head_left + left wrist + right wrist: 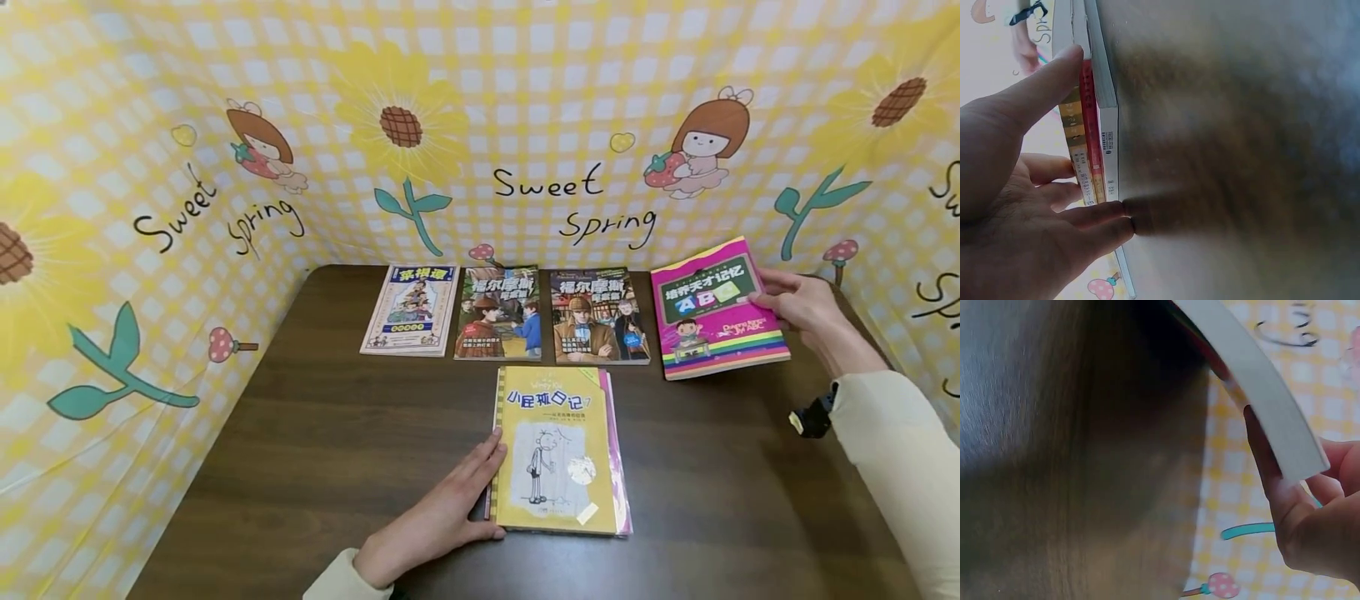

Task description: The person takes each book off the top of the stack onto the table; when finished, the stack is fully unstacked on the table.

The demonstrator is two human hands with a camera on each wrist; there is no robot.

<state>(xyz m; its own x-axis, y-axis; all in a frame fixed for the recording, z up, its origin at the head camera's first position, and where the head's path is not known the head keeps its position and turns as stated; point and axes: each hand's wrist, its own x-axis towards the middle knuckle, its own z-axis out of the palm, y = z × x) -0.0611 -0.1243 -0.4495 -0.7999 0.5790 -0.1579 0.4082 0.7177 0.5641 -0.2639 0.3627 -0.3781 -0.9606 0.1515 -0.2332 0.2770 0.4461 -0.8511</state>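
At the right end of the back row, my right hand (806,312) pinches a pink book (716,333) by its right edge. The book tilts, and the right wrist view shows its page edges (1260,387) bowed and raised off the table, thumb and fingers on opposite faces. Nearer me lies a stack topped by a yellow book (555,504). My left hand (442,517) touches the stack's left side with fingers extended. In the left wrist view, the fingertips meet a gold-striped spine (1074,125), a red spine (1091,119) and a white spine (1110,144).
Three more books lie left of the pink one: a pale book (411,325) and two illustrated detective books, one (497,329) beside the other (600,333). A dark wood table (360,433) carries everything. Yellow checked cloth (480,83) walls off the back and sides.
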